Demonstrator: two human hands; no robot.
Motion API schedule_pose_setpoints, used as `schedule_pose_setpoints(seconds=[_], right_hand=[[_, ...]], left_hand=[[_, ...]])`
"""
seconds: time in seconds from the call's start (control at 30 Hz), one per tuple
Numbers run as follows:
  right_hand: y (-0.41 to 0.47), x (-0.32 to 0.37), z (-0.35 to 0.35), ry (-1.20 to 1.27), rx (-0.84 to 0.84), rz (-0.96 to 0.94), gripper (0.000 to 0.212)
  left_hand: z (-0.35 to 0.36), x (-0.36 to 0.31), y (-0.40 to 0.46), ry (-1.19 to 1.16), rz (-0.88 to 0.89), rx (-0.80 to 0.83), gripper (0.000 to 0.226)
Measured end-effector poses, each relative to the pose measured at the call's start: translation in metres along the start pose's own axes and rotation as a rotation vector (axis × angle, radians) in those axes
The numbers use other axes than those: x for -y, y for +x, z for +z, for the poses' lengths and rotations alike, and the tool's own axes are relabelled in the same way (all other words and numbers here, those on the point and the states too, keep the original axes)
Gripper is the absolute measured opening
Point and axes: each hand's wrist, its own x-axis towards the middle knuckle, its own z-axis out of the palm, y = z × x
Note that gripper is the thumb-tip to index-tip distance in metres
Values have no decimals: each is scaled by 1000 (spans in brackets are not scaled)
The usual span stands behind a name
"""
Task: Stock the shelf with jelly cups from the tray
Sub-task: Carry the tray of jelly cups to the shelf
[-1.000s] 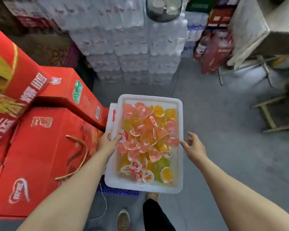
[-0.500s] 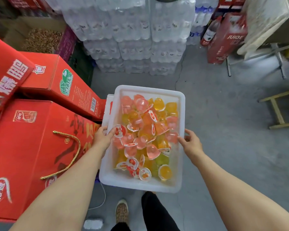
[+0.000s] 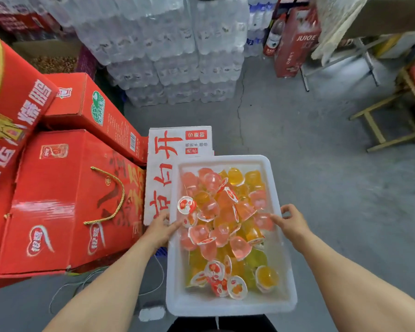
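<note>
The left hand point(image 3: 162, 227) grips the left long rim of the white tray point(image 3: 228, 305), thumb hooked over the edge and fingers under it, and the right hand point(image 3: 290, 222) grips the right rim, fingers curled along the outside wall. A second ago the right hand hung open just off that rim and the tray sat over a white printed carton point(image 3: 175, 149); now both hands have closed on it and the tray has come nearer to the person, baring most of that carton at its far left. This reads as the tray lifted and being carried off, so the stocking itself has not begun. The jelly cups point(image 3: 225, 226), pink, orange and yellow, lie heaped loose inside the tray between the two hands, the nearest ones touching the left thumb. Red gift boxes point(image 3: 65, 200) stand to the left, shrink-wrapped water packs point(image 3: 168, 51) farther off; no shelf is in view.
</note>
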Motion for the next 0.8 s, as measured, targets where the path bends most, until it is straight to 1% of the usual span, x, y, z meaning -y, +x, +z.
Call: schedule_pose_setpoints(seconds=[0.07,0.2,0.4,0.53,0.63,0.67,0.73,0.8], right_hand=[[-24,-31,-4,23,-29,43,34],[-73,-87,-10,102,-85,135,35],[-152,-168,-20,270,-220,265,34],[-183,-213,-37,387,-309,301,36],[-198,-245,-56,464,-376,337,34],[-202,-258,-63,498,-395,351,35],[-207,-284,-78,545,-429,383,37],[-210,-310,-96,585,-457,395,39]], left_hand=[[6,8,-11,40,19,46,34],[22,8,-31,138,67,106,39],[75,-13,-61,330,145,197,30],[124,-32,-75,421,158,272,34],[166,-46,-73,428,186,328,48],[184,-51,-73,446,199,337,48],[223,-66,-82,513,265,355,30],[265,-79,-88,583,311,355,22]])
